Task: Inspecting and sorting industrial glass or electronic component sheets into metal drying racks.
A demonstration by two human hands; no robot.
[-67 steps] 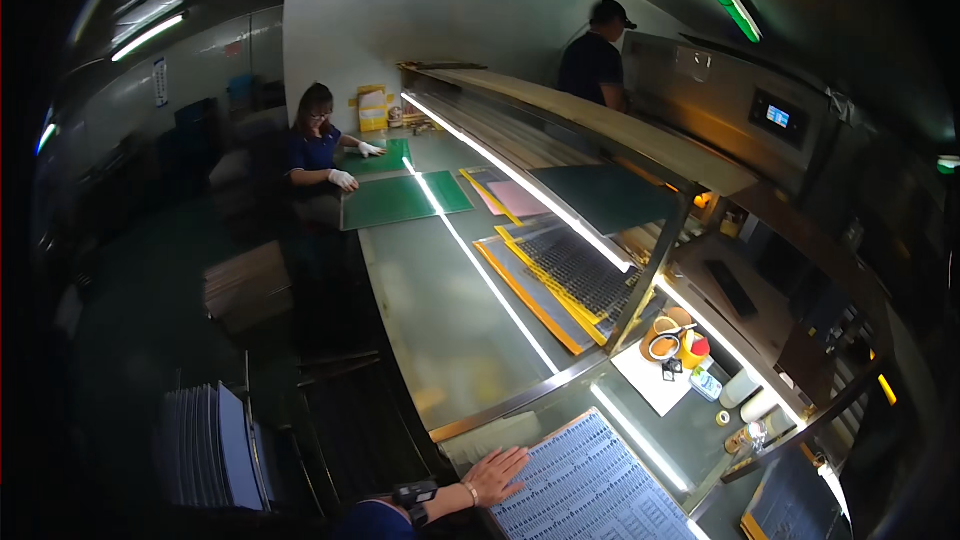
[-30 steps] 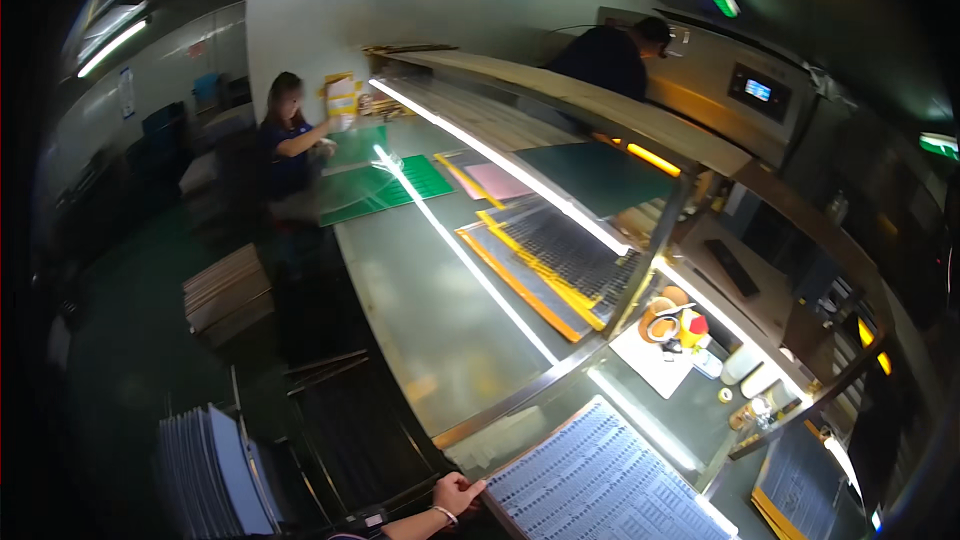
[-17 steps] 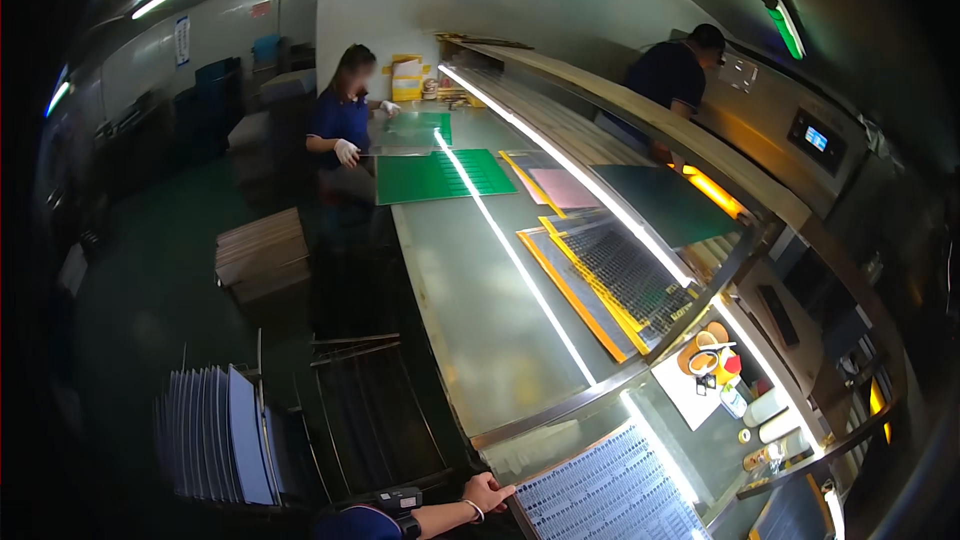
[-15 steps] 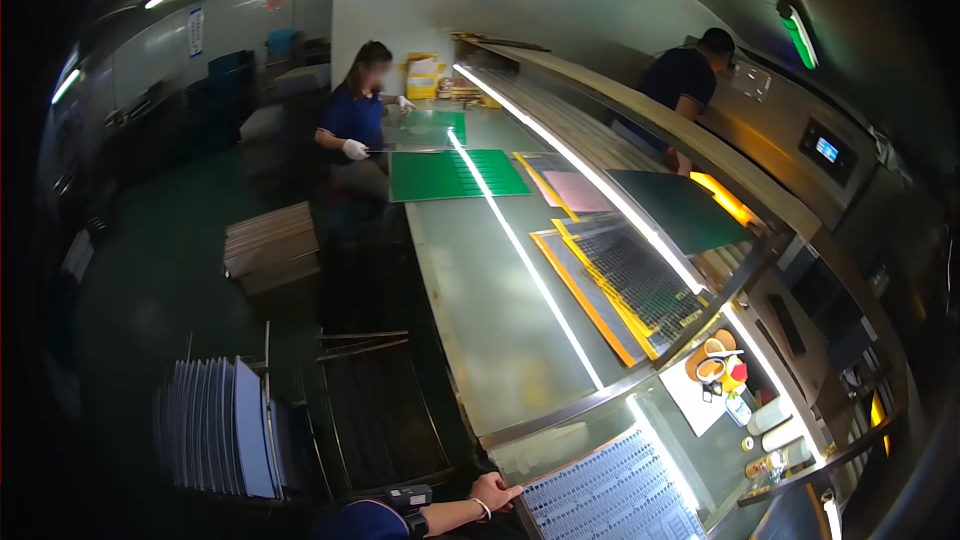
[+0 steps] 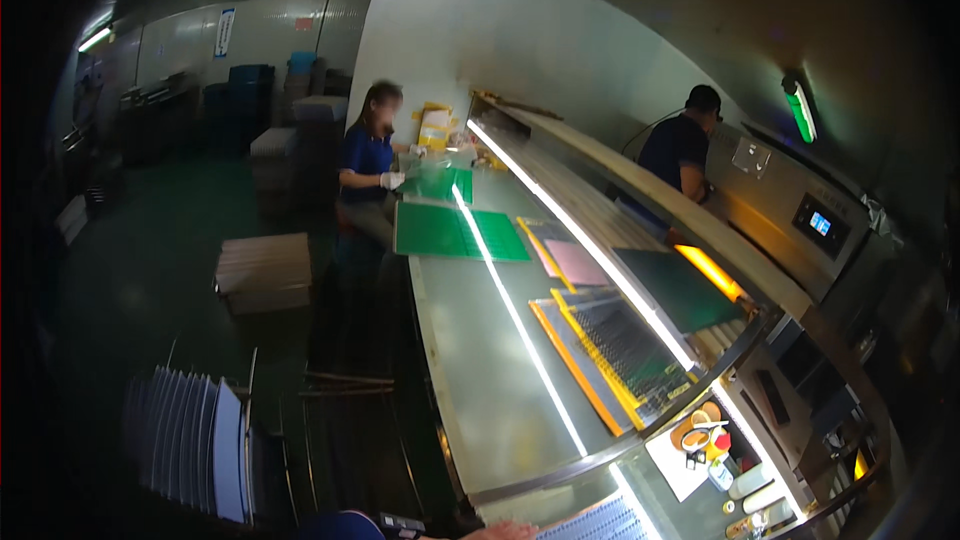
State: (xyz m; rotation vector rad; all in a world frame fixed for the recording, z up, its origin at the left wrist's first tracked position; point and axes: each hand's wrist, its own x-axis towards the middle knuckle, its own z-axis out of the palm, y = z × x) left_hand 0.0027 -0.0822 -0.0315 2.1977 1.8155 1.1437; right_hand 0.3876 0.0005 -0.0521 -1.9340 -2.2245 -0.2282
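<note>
Blue patterned panel [image 5: 601, 522] lies just right of my left hand [image 5: 506, 531], only one visible; fingers [image 5: 522, 529] blurred, can't tell if gripping; long axis cropped.

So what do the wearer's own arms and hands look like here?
The left hand is ungloved, blurred and partly cut off; to its left show a small black box-shaped device and a dark blue fabric sleeve. The right hand is out of view.

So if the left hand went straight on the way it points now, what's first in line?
Probably the blue patterned panel, just to the right of the left hand. The hand is blurred and cut off by the lower edge, so height and contact are unclear.
</note>
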